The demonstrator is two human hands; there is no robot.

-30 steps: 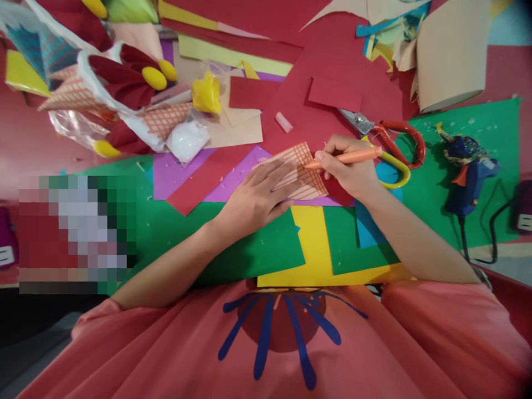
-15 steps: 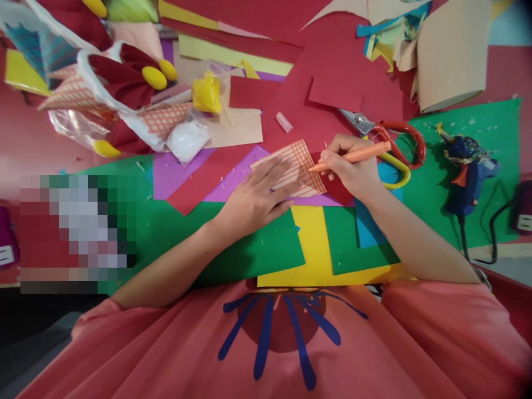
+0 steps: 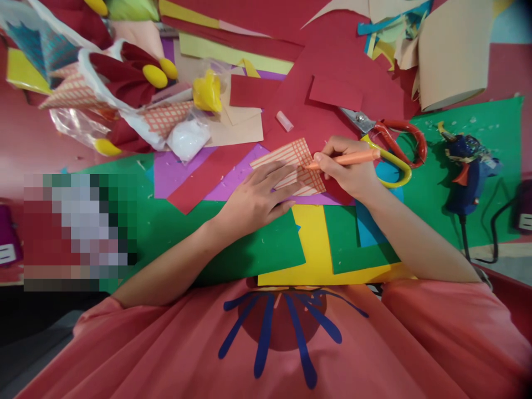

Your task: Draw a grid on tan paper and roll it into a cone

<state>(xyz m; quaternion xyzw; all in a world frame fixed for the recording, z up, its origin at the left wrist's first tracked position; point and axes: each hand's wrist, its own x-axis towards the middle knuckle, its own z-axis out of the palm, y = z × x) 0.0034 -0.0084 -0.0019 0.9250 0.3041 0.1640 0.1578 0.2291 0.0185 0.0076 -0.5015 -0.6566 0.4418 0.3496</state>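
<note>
A small beige piece of paper (image 3: 286, 148) lies on the coloured sheets, marked with orange stripes that cross into a grid along its right side. My left hand (image 3: 260, 194) rests flat on it with the fingers stretched out, covering its lower left part. Pinched in my right hand (image 3: 348, 169) is an orange marker (image 3: 357, 157), its tip at the gridded part of the paper. A pale marker cap (image 3: 284, 121) lies loose above the paper. Scissors (image 3: 384, 130) with red and yellow handles lie partly open just beyond my right hand.
A blue glue gun (image 3: 467, 183) lies on a green sheet (image 3: 507, 144) at right. At upper left stand decorated paper pieces (image 3: 120, 83) with yellow ovals, beside a bag of white material (image 3: 188, 138). A beige paper cylinder (image 3: 453, 55) stands at upper right among scraps.
My right hand and the marker have shifted slightly left, the tip moving left across the gridded part of the paper. My left hand stays in place.
</note>
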